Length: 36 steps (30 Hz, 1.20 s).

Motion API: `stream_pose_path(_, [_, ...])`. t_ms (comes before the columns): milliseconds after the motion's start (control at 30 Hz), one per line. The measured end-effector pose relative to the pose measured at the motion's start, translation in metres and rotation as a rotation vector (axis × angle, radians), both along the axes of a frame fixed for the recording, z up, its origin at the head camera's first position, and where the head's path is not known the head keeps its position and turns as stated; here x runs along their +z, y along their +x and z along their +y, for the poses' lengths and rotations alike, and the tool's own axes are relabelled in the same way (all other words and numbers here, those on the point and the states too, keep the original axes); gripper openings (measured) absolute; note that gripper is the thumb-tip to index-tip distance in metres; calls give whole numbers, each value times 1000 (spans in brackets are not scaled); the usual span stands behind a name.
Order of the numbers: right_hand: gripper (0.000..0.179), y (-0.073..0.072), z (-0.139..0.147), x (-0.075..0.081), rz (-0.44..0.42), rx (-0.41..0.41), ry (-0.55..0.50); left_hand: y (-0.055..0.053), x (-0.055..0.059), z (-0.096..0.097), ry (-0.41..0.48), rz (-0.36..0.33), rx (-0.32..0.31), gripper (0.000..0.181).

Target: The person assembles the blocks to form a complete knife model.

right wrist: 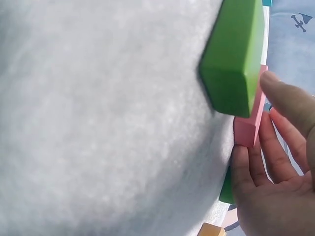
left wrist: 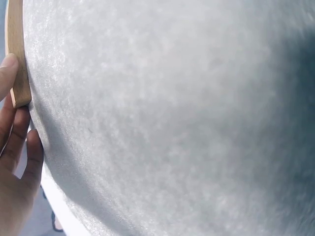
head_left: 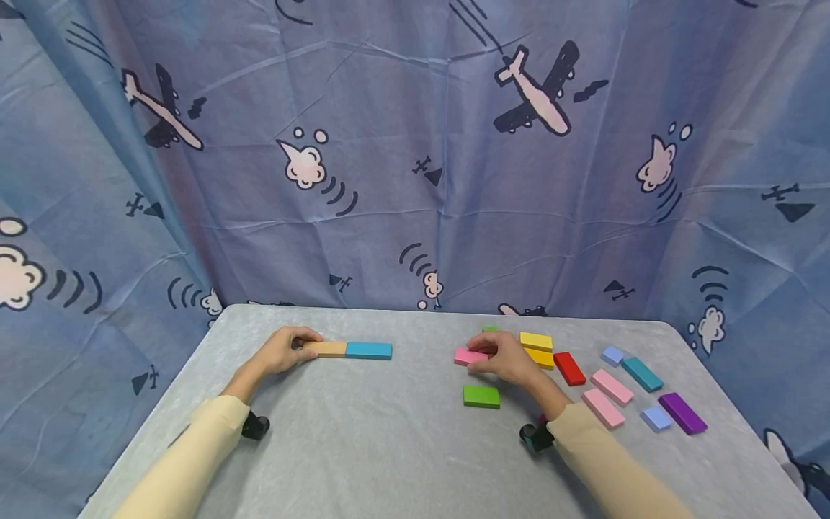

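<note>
At the left of the table, my left hand (head_left: 282,351) pinches the outer end of a tan wooden block (head_left: 331,349). The left wrist view has the thumb (left wrist: 8,69) on one face of that block and fingers at its end. A blue block (head_left: 369,351) lies end to end with the tan one, in one straight row. Right of centre, my right hand (head_left: 509,357) holds a pink block (head_left: 468,357) between thumb and fingers, hiding part of it. Nearer the person is a green block (head_left: 481,396), which overlaps the pink one in the right wrist view.
Behind the right hand are another green block (head_left: 490,329) and yellow blocks (head_left: 535,342). Farther right lie a red block (head_left: 570,368), light pink blocks (head_left: 612,387), a teal block (head_left: 642,374), small light blue blocks (head_left: 656,419) and a purple block (head_left: 683,413). A patterned curtain (head_left: 389,238) hangs behind the table.
</note>
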State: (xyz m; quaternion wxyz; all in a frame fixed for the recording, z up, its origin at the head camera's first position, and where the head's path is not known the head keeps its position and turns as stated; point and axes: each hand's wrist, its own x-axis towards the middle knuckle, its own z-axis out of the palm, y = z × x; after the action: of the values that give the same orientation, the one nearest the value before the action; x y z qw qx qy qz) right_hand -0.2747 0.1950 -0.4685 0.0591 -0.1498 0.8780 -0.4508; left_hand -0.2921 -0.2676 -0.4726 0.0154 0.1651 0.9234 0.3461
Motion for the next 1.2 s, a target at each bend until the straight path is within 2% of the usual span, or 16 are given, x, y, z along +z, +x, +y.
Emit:
stream_pose_path(467, [31, -1, -1, 2, -4, -24, 30, 1, 1, 0, 5, -3, 4, 22])
stream_pose_path(833, [27, -3, -5, 8, 43, 29, -14, 2, 3, -1, -1, -9, 5, 23])
stream_pose_path(1200, [26, -9, -17, 11, 24, 26, -21, 1, 0, -1, 4, 3, -12, 23])
